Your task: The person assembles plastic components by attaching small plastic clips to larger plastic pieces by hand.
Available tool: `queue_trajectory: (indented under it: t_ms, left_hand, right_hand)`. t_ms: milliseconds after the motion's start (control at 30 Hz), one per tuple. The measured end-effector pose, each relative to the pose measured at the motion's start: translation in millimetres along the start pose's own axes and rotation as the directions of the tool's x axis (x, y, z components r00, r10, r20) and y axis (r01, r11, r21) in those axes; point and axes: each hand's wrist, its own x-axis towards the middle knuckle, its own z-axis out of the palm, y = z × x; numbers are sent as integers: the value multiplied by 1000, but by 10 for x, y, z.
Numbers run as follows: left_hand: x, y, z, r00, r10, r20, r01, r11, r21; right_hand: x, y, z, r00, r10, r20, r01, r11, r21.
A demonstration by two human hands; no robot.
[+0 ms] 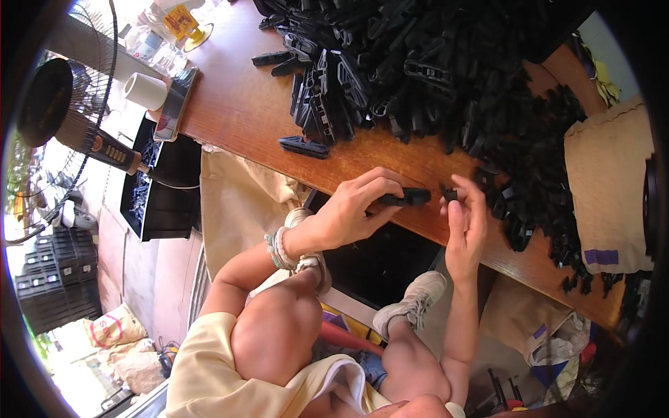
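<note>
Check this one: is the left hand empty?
No, the left hand grips a long black plastic part above the wooden table, while the right hand pinches a small black piece.

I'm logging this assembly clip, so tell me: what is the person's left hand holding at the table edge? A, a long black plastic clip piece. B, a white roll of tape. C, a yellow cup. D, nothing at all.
A: the left hand pinches a long black plastic piece over the wooden table edge, while the right hand holds a smaller black part beside it.
</note>
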Motion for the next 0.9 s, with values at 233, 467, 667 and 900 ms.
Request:
queue_trajectory:
  t_ms: [233,467,667,900]
  left_hand:
    - [17,-22,-23,996,88,18,-88,933,350]
    - [318,-4,-61,953,238,186,-297,850,434]
    - [273,-135,-18,956,192,222,-252,924,288]
    - [307,-122,-7,956,235,175,-269,940,211]
  right_hand:
    - [-59,-55,-74,966,201,161,-203,979,-1]
    - [-112,26,-160,968,-241,68,232,762,-605]
    - [-288,-100,-111,1000,-1,3,1,964,-267]
    - [-149,24,-167,992,-107,68,122,951,-285]
